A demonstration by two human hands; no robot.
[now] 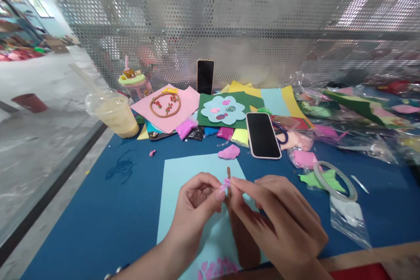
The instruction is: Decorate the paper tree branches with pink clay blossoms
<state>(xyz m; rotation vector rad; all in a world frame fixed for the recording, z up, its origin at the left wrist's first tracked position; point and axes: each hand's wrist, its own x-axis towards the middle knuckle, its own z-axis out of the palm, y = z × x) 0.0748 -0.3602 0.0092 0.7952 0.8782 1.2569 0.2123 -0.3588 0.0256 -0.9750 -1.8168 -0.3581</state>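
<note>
A light blue sheet lies on the blue table, with a brown trunk-like clay shape on it. Above the sheet, my left hand pinches a small pink clay piece between thumb and index finger. Fingertips of my right hand close on the same piece from the other side. Several small pink bits sit at the sheet's lower edge, partly beside my left forearm. A larger pink clay lump rests at the sheet's top edge.
A tilted drink cup stands at the left. Behind the sheet are a flat phone, an upright phone, a pink card and a green card. Clay packets and a tape roll lie at the right.
</note>
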